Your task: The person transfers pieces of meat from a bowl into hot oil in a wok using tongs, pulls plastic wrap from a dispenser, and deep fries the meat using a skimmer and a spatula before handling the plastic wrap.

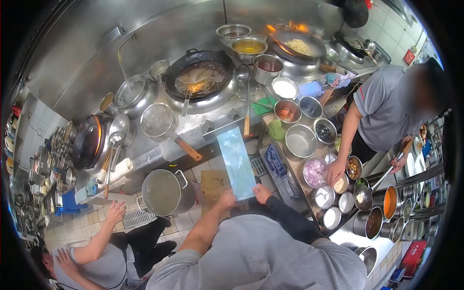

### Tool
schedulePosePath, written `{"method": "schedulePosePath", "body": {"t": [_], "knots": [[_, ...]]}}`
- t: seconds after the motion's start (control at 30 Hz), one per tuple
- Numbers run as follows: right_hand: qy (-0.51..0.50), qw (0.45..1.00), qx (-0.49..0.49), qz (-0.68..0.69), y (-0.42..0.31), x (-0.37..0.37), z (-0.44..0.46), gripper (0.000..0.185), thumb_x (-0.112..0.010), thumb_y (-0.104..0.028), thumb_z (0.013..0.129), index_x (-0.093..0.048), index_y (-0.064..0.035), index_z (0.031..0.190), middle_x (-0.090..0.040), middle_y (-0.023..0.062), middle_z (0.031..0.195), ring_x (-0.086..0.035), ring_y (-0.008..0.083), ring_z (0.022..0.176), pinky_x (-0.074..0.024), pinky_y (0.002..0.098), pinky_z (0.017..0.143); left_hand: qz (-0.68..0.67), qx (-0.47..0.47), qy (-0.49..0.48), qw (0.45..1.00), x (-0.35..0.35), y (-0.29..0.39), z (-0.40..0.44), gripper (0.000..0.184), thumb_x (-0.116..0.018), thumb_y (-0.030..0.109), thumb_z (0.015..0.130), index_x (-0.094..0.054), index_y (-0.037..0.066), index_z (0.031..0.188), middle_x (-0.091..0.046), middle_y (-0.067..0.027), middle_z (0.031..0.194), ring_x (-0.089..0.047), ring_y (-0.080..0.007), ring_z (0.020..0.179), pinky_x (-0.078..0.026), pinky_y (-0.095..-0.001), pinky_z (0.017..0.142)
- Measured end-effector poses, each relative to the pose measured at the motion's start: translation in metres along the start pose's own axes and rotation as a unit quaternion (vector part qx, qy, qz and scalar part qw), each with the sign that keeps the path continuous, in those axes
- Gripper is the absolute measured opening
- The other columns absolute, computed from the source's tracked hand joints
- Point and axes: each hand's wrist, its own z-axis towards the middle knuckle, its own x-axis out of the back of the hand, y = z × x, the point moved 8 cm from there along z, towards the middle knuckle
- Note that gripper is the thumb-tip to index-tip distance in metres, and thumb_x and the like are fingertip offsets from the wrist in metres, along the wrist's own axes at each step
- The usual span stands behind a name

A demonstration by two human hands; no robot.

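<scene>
Stretched out in front of me is a long light-blue cloth (236, 162), flat and hanging away from my body toward the stove edge. My left hand (226, 199) pinches its near left corner. The near right corner is gripped by my right hand (262, 193), fingers closed. Beyond the cloth, a wok (226, 60) of bubbling brown oil sits on the range with a wire skimmer (185, 106) resting in it. A wooden-handled ladle (246, 92) lies to its right.
A large stockpot (162, 193) stands on the floor to my left. At right, a counter holds several metal bowls, including sliced onions (315, 172). A co-worker (386, 106) there holds a ladle (365, 195). Another person (104, 261) is at lower left. Flames rise behind a noodle wok (309, 46).
</scene>
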Motion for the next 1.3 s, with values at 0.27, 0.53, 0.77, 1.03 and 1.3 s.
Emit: {"method": "schedulePosePath", "body": {"t": [0.27,0.53,0.77,1.03,1.3], "knots": [[-0.005,1.0,-0.005,0.012,0.002,-0.001,0.0,0.038,-0.047,-0.034,0.095,-0.053,0.0033,0.097,-0.059,0.0298,0.103,-0.055,0.0461,0.102,-0.0429,0.0504,0.087,0.027,-0.054,0.005,0.998,-0.013,-0.024,0.01,0.031,-0.049,0.004,0.074,-0.062,-0.004,0.102,-0.066,-0.0271,0.088,-0.066,-0.0385,0.078,-0.052,-0.046,0.07],[0.052,0.996,0.059,-0.035,0.001,-0.002,0.002,0.037,-0.047,-0.034,0.096,-0.052,0.0018,0.092,-0.061,0.0266,0.089,-0.06,0.0434,0.083,-0.0462,0.0489,0.074,-0.074,0.064,-0.004,0.995,-0.001,-0.008,-0.009,0.032,-0.046,0.003,0.075,-0.06,-0.005,0.102,-0.064,-0.0248,0.077,-0.065,-0.0361,0.064,-0.051,-0.0455,0.058],[0.042,0.997,0.062,-0.019,0.001,-0.005,0.002,0.035,-0.046,-0.033,0.096,-0.054,0.001,0.095,-0.061,0.0277,0.094,-0.057,0.0452,0.094,-0.0448,0.0493,0.079,-0.055,0.056,-0.007,0.997,0.005,0.001,-0.014,0.029,-0.046,0.004,0.076,-0.06,-0.002,0.102,-0.062,-0.0232,0.071,-0.063,-0.0342,0.06,-0.049,-0.046,0.053],[0.047,0.997,0.052,-0.02,-0.005,-0.004,0.0,0.036,-0.046,-0.034,0.096,-0.054,0.0013,0.094,-0.061,0.0278,0.093,-0.057,0.0461,0.093,-0.0447,0.0501,0.08,-0.036,-0.035,0.012,0.999,-0.013,-0.038,0.014,0.024,-0.049,0.006,0.076,-0.059,-0.003,0.096,-0.063,-0.0225,0.072,-0.064,-0.0339,0.061,-0.052,-0.0455,0.057],[0.048,0.997,0.056,-0.02,-0.004,-0.011,0.003,0.037,-0.046,-0.035,0.095,-0.054,0.0013,0.092,-0.06,0.0288,0.094,-0.057,0.0463,0.092,-0.0446,0.0502,0.079,-0.064,0.066,-0.008,0.996,0.006,-0.015,-0.015,0.029,-0.049,0.006,0.074,-0.061,-0.003,0.098,-0.065,-0.024,0.079,-0.066,-0.0366,0.069,-0.052,-0.0457,0.062]]}}
